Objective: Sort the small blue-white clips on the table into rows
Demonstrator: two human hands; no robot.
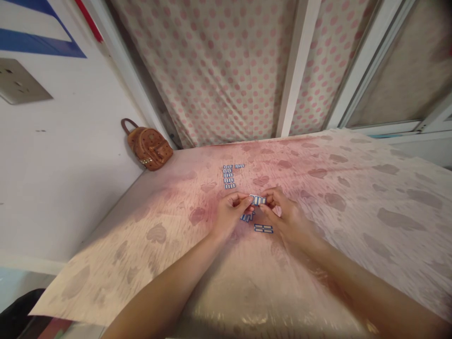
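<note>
Between my two hands is a small strip of white labels with blue edges, raised a little above the table. My left hand pinches its left end between thumb and fingers. At the other end, my right hand is closed on it in the same way. Below the hands lies a pair of similar strips, side by side on the cloth. A tilted small piece sits partly hidden behind my left hand. Farther off, several strips are stacked in a column, with one more strip to the right of its top.
A patterned cloth covers the table. At the back left, a small brown backpack-shaped bag leans by the white wall. A dotted curtain hangs behind the table's far edge, beside white frame posts.
</note>
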